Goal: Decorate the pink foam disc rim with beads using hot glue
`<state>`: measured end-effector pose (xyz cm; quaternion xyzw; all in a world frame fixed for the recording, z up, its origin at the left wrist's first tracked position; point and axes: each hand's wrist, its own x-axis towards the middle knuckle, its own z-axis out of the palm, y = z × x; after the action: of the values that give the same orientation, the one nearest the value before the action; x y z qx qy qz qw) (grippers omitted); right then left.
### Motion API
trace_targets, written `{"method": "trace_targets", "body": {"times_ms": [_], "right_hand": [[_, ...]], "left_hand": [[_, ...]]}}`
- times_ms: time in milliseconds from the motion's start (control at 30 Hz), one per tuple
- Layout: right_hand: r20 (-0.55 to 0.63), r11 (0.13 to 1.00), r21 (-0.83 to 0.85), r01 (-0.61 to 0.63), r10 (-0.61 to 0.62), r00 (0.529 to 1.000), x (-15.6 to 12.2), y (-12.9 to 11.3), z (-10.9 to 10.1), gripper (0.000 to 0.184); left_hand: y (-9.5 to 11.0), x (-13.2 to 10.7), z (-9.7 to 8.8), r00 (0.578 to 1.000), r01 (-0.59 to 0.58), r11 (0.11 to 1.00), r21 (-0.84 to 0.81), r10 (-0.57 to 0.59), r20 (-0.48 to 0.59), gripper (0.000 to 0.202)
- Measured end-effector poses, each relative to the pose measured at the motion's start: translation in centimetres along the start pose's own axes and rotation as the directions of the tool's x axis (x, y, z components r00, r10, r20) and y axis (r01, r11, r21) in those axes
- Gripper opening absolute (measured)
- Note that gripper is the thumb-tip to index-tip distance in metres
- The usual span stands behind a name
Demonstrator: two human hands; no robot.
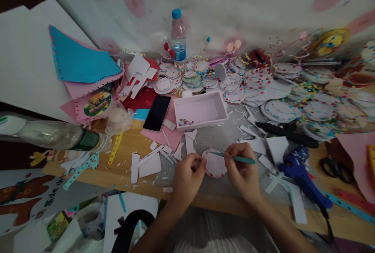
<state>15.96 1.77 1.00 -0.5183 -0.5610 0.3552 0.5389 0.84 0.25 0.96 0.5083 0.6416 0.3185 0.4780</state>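
Observation:
A small white paper disc (215,165) with red dots round its rim lies at the table's front edge. My left hand (191,171) pinches the disc's left edge between thumb and fingers. In my right hand (241,169) is a teal pen-like tool (247,160), possibly tweezers, its thin tip over the disc's upper edge. Just behind, an open white box (202,110) has small coloured beads or bits in its left corner. Scraps of white card (150,165) surround both hands.
Stacks of dotted paper discs (278,110) fill the back and right. A blue glue gun (307,175), black-handled scissors (336,169) and a black marker-like tool (287,134) lie right. A phone (157,113), an upright water bottle (178,36) and a lying bottle (58,134) are leftward.

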Motion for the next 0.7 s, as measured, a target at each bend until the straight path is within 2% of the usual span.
{"method": "trace_targets", "body": {"times_ms": [700], "right_hand": [[0.008, 1.000, -0.007, -0.014, 0.014, 1.000, 0.16, -0.14, 0.13, 0.019]], "left_hand": [[0.15, -0.23, 0.01, 1.000, -0.001, 1.000, -0.014, 0.001, -0.012, 0.021]]}}
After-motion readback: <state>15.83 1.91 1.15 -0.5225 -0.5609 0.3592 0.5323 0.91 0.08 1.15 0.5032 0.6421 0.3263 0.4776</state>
